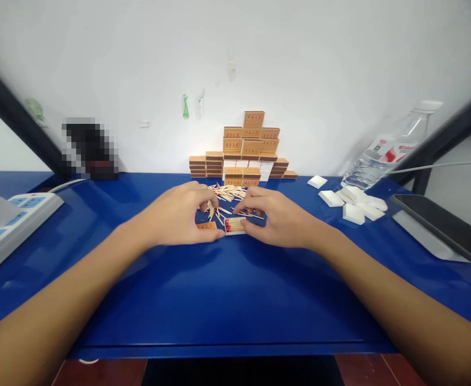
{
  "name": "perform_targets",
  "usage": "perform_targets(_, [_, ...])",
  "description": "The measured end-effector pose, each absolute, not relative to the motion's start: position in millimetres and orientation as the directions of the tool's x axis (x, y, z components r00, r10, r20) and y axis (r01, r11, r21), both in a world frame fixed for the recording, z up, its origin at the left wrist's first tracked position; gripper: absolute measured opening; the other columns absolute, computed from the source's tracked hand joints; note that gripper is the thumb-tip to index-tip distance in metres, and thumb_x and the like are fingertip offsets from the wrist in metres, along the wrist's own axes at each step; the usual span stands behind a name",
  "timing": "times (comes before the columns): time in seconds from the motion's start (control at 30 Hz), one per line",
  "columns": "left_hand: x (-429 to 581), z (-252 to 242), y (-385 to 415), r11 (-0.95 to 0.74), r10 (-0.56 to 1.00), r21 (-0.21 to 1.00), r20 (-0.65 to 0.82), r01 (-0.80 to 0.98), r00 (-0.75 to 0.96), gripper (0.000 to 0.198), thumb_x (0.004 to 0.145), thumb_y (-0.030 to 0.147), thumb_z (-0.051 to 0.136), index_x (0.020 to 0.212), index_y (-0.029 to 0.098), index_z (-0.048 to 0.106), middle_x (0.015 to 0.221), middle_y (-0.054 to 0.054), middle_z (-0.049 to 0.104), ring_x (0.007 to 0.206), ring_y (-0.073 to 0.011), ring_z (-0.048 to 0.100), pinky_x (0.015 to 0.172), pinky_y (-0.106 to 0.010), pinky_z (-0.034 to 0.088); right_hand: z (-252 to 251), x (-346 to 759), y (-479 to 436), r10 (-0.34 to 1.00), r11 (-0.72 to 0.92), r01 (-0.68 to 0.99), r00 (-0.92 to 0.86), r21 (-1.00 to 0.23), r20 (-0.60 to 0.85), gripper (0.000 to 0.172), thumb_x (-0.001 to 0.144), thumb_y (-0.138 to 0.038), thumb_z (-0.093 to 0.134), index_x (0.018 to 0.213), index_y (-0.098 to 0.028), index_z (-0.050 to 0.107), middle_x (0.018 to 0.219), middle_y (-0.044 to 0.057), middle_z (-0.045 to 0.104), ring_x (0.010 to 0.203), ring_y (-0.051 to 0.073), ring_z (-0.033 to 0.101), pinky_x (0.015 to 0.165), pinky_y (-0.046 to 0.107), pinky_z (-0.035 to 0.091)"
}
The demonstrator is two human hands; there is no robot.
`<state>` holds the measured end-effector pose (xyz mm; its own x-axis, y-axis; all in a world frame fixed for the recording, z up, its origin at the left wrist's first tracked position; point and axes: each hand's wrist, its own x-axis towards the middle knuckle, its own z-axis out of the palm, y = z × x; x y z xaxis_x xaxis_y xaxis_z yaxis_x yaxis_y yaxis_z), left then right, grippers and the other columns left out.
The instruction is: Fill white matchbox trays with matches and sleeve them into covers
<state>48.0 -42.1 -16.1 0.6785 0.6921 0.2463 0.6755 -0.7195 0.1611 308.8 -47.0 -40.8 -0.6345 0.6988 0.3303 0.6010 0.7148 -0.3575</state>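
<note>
A small matchbox tray (235, 232) lies on the blue table between my hands, with red-headed matches (234, 223) lined up inside. My left hand (179, 214) is curved, thumb and fingers apart. Its thumb tip is at the tray's left end, over an orange matchbox cover (206, 226) that is partly hidden. At the other end, my right hand (281, 217) has its thumb against the tray, with the fingers spread from it near a few loose matches (254, 215). Beyond both hands lies a heap of loose matches (228, 192).
Stacked matchboxes (252, 147) rise against the wall. White blocks (354, 206), a tilted plastic bottle (388, 147) and a black phone (444, 222) are at right. A white power strip (22, 228) sits at left, and a pixelated dark object (93, 150) stands behind it.
</note>
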Motion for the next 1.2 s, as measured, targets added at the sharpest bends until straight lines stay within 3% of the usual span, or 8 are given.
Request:
perform_targets(0.1, [38, -1, -41, -0.675, 0.738, 0.149, 0.11, 0.723, 0.666, 0.046, 0.075, 0.063, 0.078, 0.089, 0.02, 0.072, 0.086, -0.004, 0.069, 0.077, -0.0212, 0.06, 0.067, -0.032, 0.041, -40, 312, -45, 0.722, 0.684, 0.631, -0.657, -0.366, 0.218, 0.032, 0.085, -0.03, 0.074, 0.115, -0.019, 0.072, 0.106, 0.009, 0.062, 0.099, 0.025, 0.06, 0.085, 0.039, 0.05])
perform_targets(0.23, [37, -3, -42, -0.672, 0.734, 0.171, 0.024, 0.721, 0.678, 0.035, 0.073, 0.052, 0.079, 0.084, 0.02, 0.072, 0.085, -0.003, 0.07, 0.072, -0.0186, 0.06, 0.065, -0.031, 0.04, -41, 314, -41, 0.715, 0.673, 0.62, -0.684, -0.402, 0.143, 0.03, 0.085, -0.037, 0.077, 0.109, -0.021, 0.072, 0.112, 0.01, 0.063, 0.111, 0.028, 0.058, 0.095, 0.042, 0.049])
perform_targets(0.37, [41, -11, -41, -0.679, 0.719, 0.249, 0.032, 0.691, 0.695, 0.021, 0.076, 0.039, 0.076, 0.082, 0.019, 0.072, 0.081, -0.001, 0.071, 0.069, -0.0159, 0.06, 0.064, -0.03, 0.041, -39, 315, -38, 0.722, 0.662, 0.604, -0.672, -0.444, 0.163, 0.026, 0.085, -0.035, 0.077, 0.106, -0.02, 0.072, 0.107, 0.008, 0.068, 0.102, 0.025, 0.06, 0.09, 0.038, 0.049])
perform_targets(0.57, [39, -15, -33, -0.684, 0.718, 0.305, 0.126, 0.662, 0.684, 0.022, 0.081, 0.038, 0.075, 0.091, 0.019, 0.077, 0.08, -0.001, 0.073, 0.069, -0.0154, 0.064, 0.064, -0.028, 0.043, -38, 319, -32, 0.74, 0.584, 0.525, -0.658, -0.619, 0.14, 0.031, 0.085, -0.04, 0.078, 0.109, -0.02, 0.075, 0.087, 0.002, 0.068, 0.075, 0.016, 0.058, 0.068, 0.03, 0.045])
perform_targets(0.7, [37, -17, -30, -0.701, 0.702, 0.331, 0.165, 0.631, 0.693, 0.024, 0.081, 0.036, 0.077, 0.098, 0.02, 0.08, 0.078, -0.001, 0.074, 0.06, -0.0135, 0.062, 0.058, -0.027, 0.042, -39, 323, -28, 0.739, 0.56, 0.485, -0.658, -0.672, 0.141, 0.041, 0.087, -0.047, 0.079, 0.116, -0.02, 0.076, 0.081, 0.0, 0.066, 0.069, 0.015, 0.056, 0.066, 0.029, 0.044])
perform_targets(0.9, [36, -20, -26, -0.687, 0.692, 0.447, 0.158, 0.574, 0.705, 0.028, 0.084, 0.037, 0.078, 0.106, 0.019, 0.081, 0.087, -0.003, 0.077, 0.066, -0.0138, 0.066, 0.059, -0.025, 0.047, -37, 325, -24, 0.733, 0.521, 0.453, -0.672, -0.723, 0.107, 0.046, 0.086, -0.05, 0.08, 0.12, -0.021, 0.078, 0.082, 0.0, 0.067, 0.072, 0.015, 0.058, 0.067, 0.029, 0.044])
perform_targets(1.2, [33, -23, -22, -0.63, 0.712, 0.563, 0.144, 0.535, 0.687, 0.035, 0.084, 0.04, 0.082, 0.112, 0.02, 0.081, 0.088, -0.002, 0.076, 0.071, -0.0138, 0.066, 0.065, -0.025, 0.053, -34, 325, -26, 0.794, 0.5, 0.506, -0.592, -0.703, 0.138, 0.051, 0.081, -0.051, 0.084, 0.12, -0.018, 0.08, 0.078, 0.0, 0.067, 0.066, 0.013, 0.054, 0.063, 0.028, 0.042])
